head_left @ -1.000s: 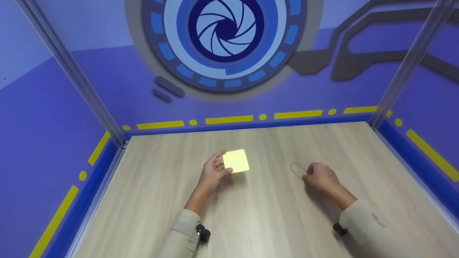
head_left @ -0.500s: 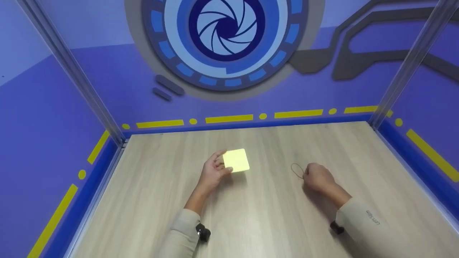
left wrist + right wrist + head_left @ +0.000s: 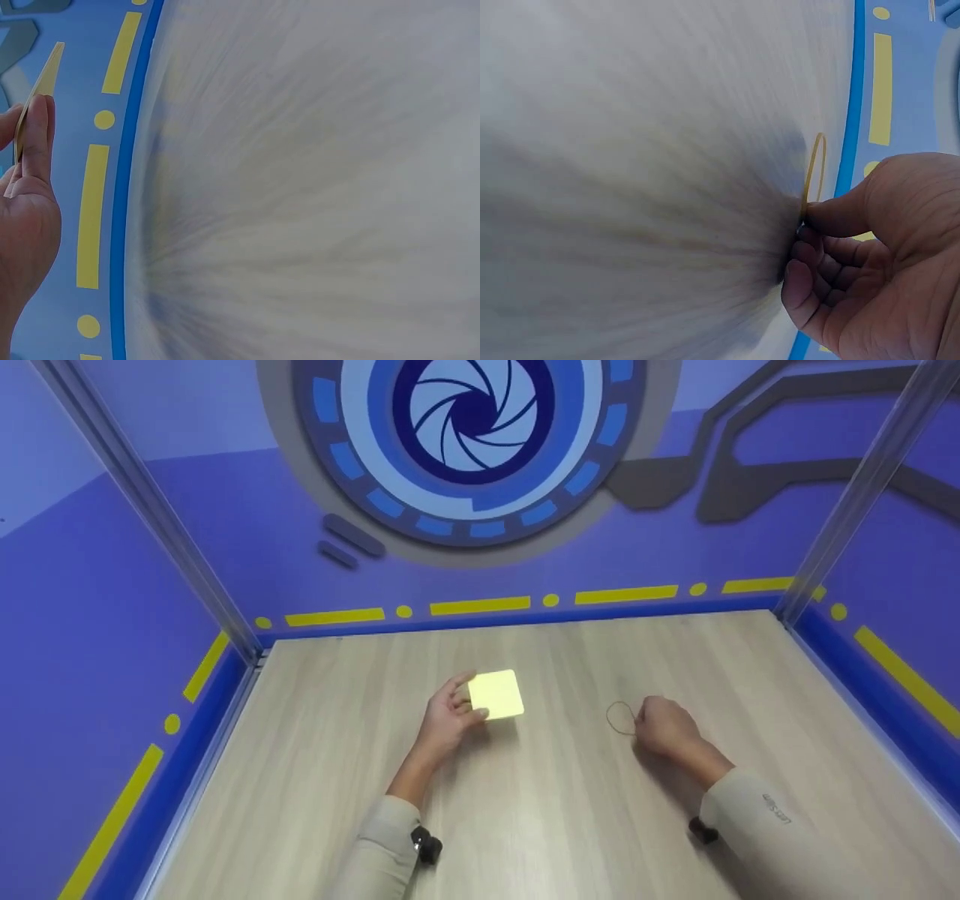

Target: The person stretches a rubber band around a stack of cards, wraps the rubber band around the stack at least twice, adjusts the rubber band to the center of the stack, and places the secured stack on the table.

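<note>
My left hand [image 3: 444, 721] holds a square pad of yellow sticky notes [image 3: 497, 694] by its left side, thumb at the lower corner and fingers at the upper edge and behind. In the left wrist view the pad [image 3: 48, 79] shows nearly edge-on and thin, between the thumb and fingers of the left hand [image 3: 30, 214]. To the right, my right hand [image 3: 669, 729] pinches a thin tan rubber band [image 3: 609, 723], whose loop sticks out leftward. The right wrist view shows the band [image 3: 823, 161] rising from between thumb and forefinger of the right hand [image 3: 885, 255], other fingers curled.
Both hands are over a light wood-grain table [image 3: 555, 817]. Blue-purple printed panels stand at the back [image 3: 225, 525] and both sides, with metal corner posts [image 3: 161, 517]. Small black devices [image 3: 427, 846] sit at both sleeve cuffs.
The right hand has shifted slightly left with the rubber band, whose loop has turned and looks rounder. The left hand and the sticky notes stay almost still.
</note>
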Motion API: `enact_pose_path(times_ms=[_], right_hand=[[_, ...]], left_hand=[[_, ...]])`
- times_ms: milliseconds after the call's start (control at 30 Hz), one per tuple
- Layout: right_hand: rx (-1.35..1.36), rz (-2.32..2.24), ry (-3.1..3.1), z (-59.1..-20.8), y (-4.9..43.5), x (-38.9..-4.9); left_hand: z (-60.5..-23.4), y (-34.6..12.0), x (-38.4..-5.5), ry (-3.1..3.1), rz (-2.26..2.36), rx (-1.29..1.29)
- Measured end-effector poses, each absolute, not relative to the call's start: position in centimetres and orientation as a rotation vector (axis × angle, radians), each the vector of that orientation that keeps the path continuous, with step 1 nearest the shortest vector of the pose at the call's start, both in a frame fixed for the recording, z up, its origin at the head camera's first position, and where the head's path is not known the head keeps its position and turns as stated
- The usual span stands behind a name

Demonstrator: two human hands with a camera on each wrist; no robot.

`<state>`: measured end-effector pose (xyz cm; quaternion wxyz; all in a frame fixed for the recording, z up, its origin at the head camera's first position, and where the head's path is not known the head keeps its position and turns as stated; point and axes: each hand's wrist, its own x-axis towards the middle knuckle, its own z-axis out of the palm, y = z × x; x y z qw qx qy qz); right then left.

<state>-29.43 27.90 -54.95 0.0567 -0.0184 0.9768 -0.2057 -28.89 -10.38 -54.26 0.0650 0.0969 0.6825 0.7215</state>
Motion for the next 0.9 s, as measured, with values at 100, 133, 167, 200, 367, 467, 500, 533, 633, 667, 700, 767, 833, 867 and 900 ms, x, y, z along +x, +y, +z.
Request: enact_pose_path(times_ms=[100, 133, 167, 200, 367, 467, 500, 533, 633, 667, 700, 767, 833, 867, 900], right_hand=[[-0.073, -0.639, 2.937, -54.9, 27.8, -29.4], [-0.078, -0.666, 2.925, -54.9, 27.8, -29.4], [-0.084, -0.701, 2.916, -54.9, 27.8, -29.3], [-0.091, -0.749, 2.907, -54.9, 27.9, -29.3], [-0.129, -1.004, 2.879, -54.4, 28.1, -29.0], [-0.162, -1.028, 2.833, -53.8, 28.0, -28.9], [-0.169, -1.008, 2.815, -53.6, 28.0, -28.8], [-0.177, -0.975, 2.800, -53.4, 28.0, -28.8], [-0.176, -0.857, 2.803, -52.8, 28.0, -28.6], [-0.180, -0.821, 2.827, -52.6, 27.9, -28.6], [-0.178, -0.803, 2.856, -52.4, 27.8, -28.5], [-0.199, -0.808, 2.935, -52.1, 27.5, -28.3], [-0.251, -0.855, 3.023, -51.8, 26.9, -28.2], [-0.283, -0.888, 3.059, -51.7, 26.5, -28.2], [-0.322, -0.922, 3.094, -51.4, 26.1, -28.1]], left_hand=[[-54.3, -10.3, -28.9, 2.071, 2.172, 0.292], [-54.3, -10.3, -28.9, 2.071, 2.176, 0.292], [-54.3, -10.2, -28.9, 2.066, 2.180, 0.293], [-54.3, -10.2, -28.9, 2.062, 2.183, 0.293], [-54.3, -9.9, -28.8, 2.037, 2.187, 0.300], [-54.3, -9.8, -28.8, 2.051, 2.176, 0.308], [-54.3, -9.7, -28.7, 2.057, 2.173, 0.310], [-54.3, -9.7, -28.8, 2.063, 2.168, 0.316], [-54.2, -9.5, -28.8, 2.074, 2.160, 0.335], [-54.2, -9.5, -28.8, 2.075, 2.160, 0.338], [-54.2, -9.5, -28.7, 2.075, 2.160, 0.343], [-54.2, -9.5, -28.7, 2.075, 2.160, 0.343], [-54.2, -9.5, -28.6, 2.076, 2.160, 0.337], [-54.2, -9.4, -28.5, 2.076, 2.161, 0.335], [-54.1, -9.4, -28.4, 2.075, 2.161, 0.333]])
